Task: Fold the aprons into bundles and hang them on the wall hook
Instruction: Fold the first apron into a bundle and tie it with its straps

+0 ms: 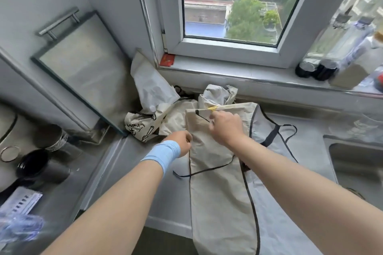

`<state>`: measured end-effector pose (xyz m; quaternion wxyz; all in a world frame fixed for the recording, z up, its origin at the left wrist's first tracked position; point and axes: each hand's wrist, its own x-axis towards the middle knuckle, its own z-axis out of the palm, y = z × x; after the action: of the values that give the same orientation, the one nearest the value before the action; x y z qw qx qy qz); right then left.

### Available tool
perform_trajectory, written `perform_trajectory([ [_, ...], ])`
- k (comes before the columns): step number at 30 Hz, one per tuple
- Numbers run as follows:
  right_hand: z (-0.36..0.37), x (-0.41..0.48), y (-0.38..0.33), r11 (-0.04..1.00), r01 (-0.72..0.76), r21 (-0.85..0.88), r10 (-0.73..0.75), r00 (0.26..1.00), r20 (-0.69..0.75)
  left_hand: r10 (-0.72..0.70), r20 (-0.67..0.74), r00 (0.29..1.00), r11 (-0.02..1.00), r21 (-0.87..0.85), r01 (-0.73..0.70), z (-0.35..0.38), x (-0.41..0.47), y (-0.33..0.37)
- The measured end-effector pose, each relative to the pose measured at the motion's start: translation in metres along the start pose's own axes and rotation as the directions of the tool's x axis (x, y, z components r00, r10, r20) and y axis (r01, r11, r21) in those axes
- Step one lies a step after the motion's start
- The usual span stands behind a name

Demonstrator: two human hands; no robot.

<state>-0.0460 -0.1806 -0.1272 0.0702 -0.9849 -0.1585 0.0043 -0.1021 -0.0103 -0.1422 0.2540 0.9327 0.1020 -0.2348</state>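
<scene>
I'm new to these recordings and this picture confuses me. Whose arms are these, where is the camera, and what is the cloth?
There is no machine here: a person wears a camera on the head, so you look down along their two bare arms. The left hand, with a blue wristband, grips the left edge of a cream apron with black trim, folded into a long strip on a grey counter. The right hand touches its far end; blur hides whether it pinches. More crumpled aprons lie by the window, and a sink sits at right.
</scene>
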Motion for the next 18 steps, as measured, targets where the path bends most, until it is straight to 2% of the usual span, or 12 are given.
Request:
perform_trajectory([
  [2,-0.002,0.035,-0.016,0.997,-0.009,0.077,0.012,0.999,-0.032,-0.029,-0.009,1.0,1.0,-0.004,0.029,-0.007,0.015,0.001],
  [6,0.007,0.085,-0.041,0.995,0.041,-0.091,-0.03,0.992,0.121,-0.117,-0.013,0.993,0.992,-0.052,0.117,-0.014,0.043,0.0],
  [9,0.021,0.105,-0.045,0.99,0.082,-0.118,-0.057,0.977,0.204,-0.2,-0.016,0.98,0.971,-0.139,0.196,-0.018,0.06,-0.003],
  [10,0.025,0.111,-0.044,0.994,0.089,-0.058,-0.074,0.969,0.234,-0.217,-0.006,0.976,0.963,-0.164,0.213,-0.019,0.064,-0.004],
  [12,0.027,0.12,-0.04,0.982,0.047,0.182,-0.096,0.958,0.269,-0.24,0.032,0.97,0.946,-0.218,0.241,-0.018,0.07,-0.005],
  [14,0.023,0.126,-0.032,0.884,-0.048,0.466,-0.079,0.965,0.248,-0.244,0.09,0.966,0.917,-0.302,0.26,-0.014,0.074,-0.006],
  [15,0.02,0.129,-0.028,0.829,-0.07,0.555,-0.059,0.975,0.212,-0.234,0.106,0.967,0.904,-0.343,0.256,-0.011,0.077,-0.006],
  [18,0.009,0.135,-0.016,0.762,-0.091,0.641,0.001,0.99,0.14,-0.134,0.14,0.981,0.879,-0.441,0.183,-0.009,0.082,-0.005],
])
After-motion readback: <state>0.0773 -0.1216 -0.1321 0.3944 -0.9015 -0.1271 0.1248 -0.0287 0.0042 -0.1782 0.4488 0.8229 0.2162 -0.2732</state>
